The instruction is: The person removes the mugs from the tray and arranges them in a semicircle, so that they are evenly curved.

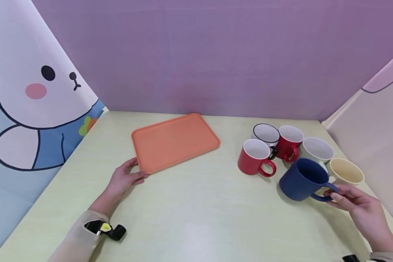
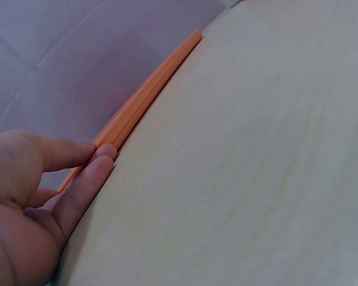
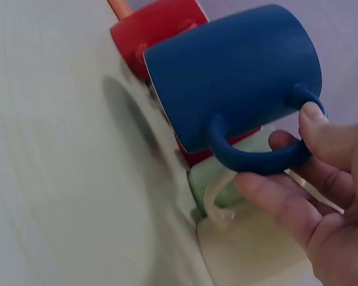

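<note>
By its handle, my right hand (image 1: 363,207) holds a dark blue mug (image 1: 302,180). The right wrist view shows this mug (image 3: 238,71) lifted off the table, its shadow below, with thumb and fingers pinching the handle. My left hand (image 1: 126,178) is at the near left corner of an orange tray (image 1: 175,142). In the left wrist view, thumb and fingers grip the rim of the tray (image 2: 140,98), which lies on the table. Close behind the blue mug stand a cream mug (image 1: 345,171) and a pale green mug (image 1: 317,149).
A red mug (image 1: 251,158) stands left of the blue one. Behind it are a white mug with a black rim (image 1: 265,134) and another red mug (image 1: 286,143). A purple cloth wall (image 1: 196,58) rises at the table's (image 1: 196,218) back edge.
</note>
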The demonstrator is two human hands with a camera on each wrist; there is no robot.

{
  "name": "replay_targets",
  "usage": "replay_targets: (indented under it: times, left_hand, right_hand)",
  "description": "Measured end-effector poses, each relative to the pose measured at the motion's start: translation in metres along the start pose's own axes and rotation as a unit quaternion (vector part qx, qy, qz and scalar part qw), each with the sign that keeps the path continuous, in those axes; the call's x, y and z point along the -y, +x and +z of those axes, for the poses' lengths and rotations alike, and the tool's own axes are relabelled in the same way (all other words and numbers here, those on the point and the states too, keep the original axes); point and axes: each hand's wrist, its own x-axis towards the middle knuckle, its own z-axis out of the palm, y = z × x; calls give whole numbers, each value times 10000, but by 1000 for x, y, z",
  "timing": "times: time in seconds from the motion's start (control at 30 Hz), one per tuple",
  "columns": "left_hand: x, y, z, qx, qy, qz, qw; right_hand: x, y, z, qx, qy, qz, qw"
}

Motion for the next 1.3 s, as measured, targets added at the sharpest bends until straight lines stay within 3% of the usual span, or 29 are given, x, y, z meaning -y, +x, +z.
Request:
replay_targets:
  times: [0.37, 1.0, 1.3]
  left_hand:
    - [-1, -2, 0, 12, -17, -2, 10000]
    - [-1, -2, 1, -20, 33, -4, 10000]
    - [-1, -2, 1, 0, 22, 32, 10000]
  right_hand:
    - [-17, -3, -24, 526, -283, -136, 9981]
    - [-26, 3, -56, 1361, -42, 104, 9906]
    - [-25, 5, -62, 1673, 129, 105, 9858]
